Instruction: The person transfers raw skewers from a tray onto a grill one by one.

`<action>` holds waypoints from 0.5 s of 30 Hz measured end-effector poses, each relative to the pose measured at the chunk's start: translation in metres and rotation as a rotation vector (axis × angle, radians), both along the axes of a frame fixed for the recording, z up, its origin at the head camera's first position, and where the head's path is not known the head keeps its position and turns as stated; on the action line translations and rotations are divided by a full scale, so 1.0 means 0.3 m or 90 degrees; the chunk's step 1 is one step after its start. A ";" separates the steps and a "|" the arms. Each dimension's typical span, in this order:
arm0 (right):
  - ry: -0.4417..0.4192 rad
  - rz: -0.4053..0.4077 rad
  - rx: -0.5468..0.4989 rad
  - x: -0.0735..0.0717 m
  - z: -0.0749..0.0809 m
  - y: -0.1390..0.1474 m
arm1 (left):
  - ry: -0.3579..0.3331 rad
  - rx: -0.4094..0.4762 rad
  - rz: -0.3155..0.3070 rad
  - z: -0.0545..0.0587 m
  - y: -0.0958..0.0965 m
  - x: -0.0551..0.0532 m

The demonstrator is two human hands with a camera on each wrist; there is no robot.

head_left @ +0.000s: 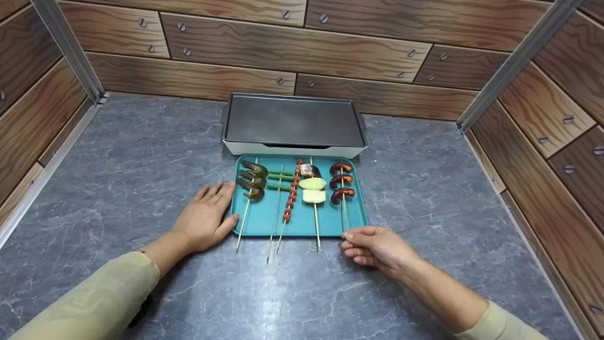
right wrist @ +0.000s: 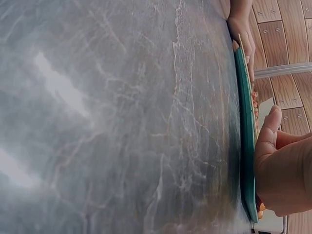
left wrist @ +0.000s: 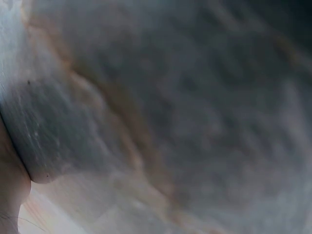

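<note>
A teal tray (head_left: pixel 264 219) carries several skewers side by side. My left hand (head_left: pixel 205 219) lies flat on the table, its fingertips and thumb at the tray's left edge. At the near right corner, my right hand (head_left: pixel 380 248) pinches the stick end of the skewer with dark red curled pieces (head_left: pixel 342 179). Left of it lie a skewer with pale chunks (head_left: pixel 314 196), one with small red pieces (head_left: pixel 290 198), one with green stalks (head_left: pixel 279 187), and a shrimp skewer (head_left: pixel 254 182). The right wrist view shows the tray (right wrist: pixel 247 146) edge-on beside my right hand (right wrist: pixel 282 165).
Directly behind the tray stands a flat black electric griddle (head_left: pixel 292 120) with a white base. Wood-patterned panels (head_left: pixel 283 47) wall in the grey marbled table (head_left: pixel 424 189) at the back and sides. The left wrist view is mostly blurred grey surface.
</note>
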State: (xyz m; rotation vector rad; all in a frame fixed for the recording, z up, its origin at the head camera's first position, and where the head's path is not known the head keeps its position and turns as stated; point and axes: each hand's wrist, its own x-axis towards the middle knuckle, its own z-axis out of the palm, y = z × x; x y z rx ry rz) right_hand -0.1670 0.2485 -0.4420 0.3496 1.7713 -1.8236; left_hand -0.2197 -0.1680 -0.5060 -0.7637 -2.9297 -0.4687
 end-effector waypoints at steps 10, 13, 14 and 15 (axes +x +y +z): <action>0.017 -0.031 -0.012 0.010 0.014 0.002 | 0.006 0.004 0.002 -0.001 0.001 -0.002; 0.023 -0.040 -0.015 0.019 0.022 0.001 | 0.010 0.007 0.002 -0.003 0.001 -0.001; 0.025 -0.044 -0.015 0.023 0.025 0.000 | 0.012 0.008 0.002 -0.003 0.001 -0.001; 0.027 -0.048 -0.016 0.026 0.029 0.000 | 0.014 0.008 0.001 -0.003 0.001 0.000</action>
